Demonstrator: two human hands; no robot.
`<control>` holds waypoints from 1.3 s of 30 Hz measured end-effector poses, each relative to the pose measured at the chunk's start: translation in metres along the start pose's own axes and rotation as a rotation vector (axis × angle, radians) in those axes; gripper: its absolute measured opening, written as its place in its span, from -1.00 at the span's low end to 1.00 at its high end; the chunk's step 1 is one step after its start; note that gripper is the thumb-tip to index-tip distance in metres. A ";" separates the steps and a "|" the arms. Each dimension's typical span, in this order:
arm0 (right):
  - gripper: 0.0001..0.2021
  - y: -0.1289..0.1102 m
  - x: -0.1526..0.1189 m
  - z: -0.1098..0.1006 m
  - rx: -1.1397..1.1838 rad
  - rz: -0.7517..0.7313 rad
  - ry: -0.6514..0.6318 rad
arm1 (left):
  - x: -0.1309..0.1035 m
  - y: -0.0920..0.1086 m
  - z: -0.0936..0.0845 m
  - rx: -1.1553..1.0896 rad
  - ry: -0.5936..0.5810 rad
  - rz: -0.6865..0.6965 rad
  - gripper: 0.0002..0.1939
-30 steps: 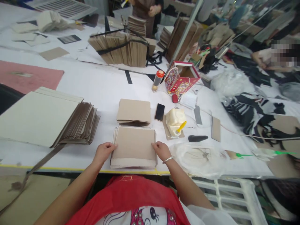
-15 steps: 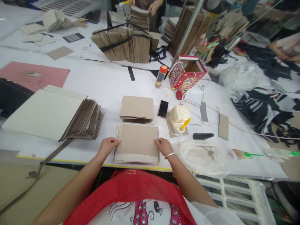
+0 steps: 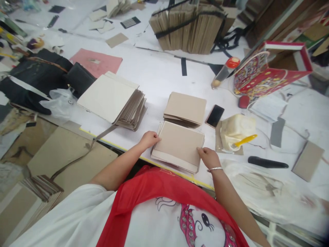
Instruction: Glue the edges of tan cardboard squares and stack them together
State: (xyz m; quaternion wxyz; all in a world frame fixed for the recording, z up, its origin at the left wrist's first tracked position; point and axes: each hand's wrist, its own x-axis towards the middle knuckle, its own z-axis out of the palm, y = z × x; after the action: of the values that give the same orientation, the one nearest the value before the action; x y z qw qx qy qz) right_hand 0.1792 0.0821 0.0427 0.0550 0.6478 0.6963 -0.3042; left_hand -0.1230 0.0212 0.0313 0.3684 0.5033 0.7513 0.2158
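Cardboard sheet (image 3: pixel 180 141) lies between the hands (image 3: pixel 149 140) (image 3: pixel 210 158); both pinch its side edges

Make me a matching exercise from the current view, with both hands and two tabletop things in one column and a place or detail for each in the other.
1. Left hand
2. Right hand
3. Phone
4. Red-capped jar

A. Silver bracelet at its wrist
B. Just left of the patterned red bag
C. At the left edge of the nearest cardboard stack
D. Beside the cream-coloured container

Pairs: 1-C, 2-A, 3-D, 4-B
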 end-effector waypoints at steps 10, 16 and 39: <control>-0.61 -0.002 0.000 0.004 -0.084 -0.009 0.037 | 0.002 0.002 0.004 0.146 -0.033 0.008 -0.75; -0.56 0.001 -0.001 -0.001 -0.257 0.009 0.024 | 0.004 0.004 0.001 0.485 -0.065 0.073 -0.66; -0.69 0.024 -0.019 0.005 0.119 -0.409 0.495 | -0.016 0.032 0.060 0.732 0.124 0.705 -0.43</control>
State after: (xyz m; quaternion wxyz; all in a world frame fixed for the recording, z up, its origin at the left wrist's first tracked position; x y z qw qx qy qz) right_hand 0.2030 0.0628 0.0388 -0.2160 0.5508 0.7853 -0.1825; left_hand -0.0547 0.0165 0.0208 0.0277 0.8083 0.5828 0.0793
